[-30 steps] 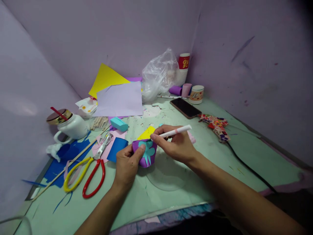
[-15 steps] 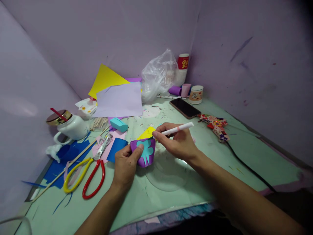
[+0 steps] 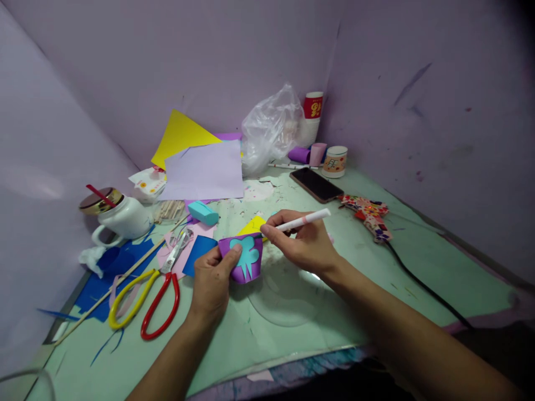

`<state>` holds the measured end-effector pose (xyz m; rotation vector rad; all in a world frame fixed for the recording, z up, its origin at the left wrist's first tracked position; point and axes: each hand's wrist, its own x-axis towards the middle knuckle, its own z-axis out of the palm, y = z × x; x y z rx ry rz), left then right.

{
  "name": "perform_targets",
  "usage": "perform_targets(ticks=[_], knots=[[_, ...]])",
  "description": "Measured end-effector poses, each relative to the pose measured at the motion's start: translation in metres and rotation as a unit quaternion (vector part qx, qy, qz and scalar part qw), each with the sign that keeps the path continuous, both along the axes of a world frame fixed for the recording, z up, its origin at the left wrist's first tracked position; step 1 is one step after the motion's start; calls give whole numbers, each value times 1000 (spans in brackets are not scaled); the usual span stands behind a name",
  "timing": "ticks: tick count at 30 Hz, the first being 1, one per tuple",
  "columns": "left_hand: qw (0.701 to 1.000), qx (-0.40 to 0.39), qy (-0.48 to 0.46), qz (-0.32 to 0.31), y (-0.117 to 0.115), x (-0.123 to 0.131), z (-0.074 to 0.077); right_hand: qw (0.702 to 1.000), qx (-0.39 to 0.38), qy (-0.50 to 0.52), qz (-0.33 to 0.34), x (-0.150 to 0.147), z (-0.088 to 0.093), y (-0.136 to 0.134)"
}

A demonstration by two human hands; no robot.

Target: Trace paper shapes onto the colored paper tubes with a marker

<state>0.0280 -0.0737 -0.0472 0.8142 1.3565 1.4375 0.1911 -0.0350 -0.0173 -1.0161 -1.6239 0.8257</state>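
My left hand (image 3: 213, 278) is closed on a small purple paper cup (image 3: 256, 262), its thumb over a light-blue paper cut-out (image 3: 246, 255) on the cup's side. In my right hand (image 3: 303, 242), a white pen with a pink band (image 3: 304, 219) is gripped between thumb and fingers. The pen's tip is close to the cup's upper right rim; whether they touch I cannot tell. Behind the cup lies a piece of yellow paper (image 3: 253, 224), partly hidden by cup and fingers. Scissors (image 3: 169, 273) with one yellow and one red handle rest left of my left hand.
A turquoise block (image 3: 203, 213) and blue paper (image 3: 199, 253) lie nearby. The white mug (image 3: 129, 217) stands at left. Paper sheets (image 3: 204, 170) and a plastic bag (image 3: 270, 131) are at the back. At right are a phone (image 3: 316, 184) and a patterned, corded object (image 3: 368, 214).
My left hand has shifted slightly left with the purple cup, and the cup has turned a little. My right hand and the pen have barely moved.
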Motion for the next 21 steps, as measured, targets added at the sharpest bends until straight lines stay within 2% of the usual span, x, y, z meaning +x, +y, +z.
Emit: perform_targets(ticks=[21], knots=[[1000, 6, -2, 9, 0, 0, 1, 1000, 3, -1, 19, -2, -2, 0]])
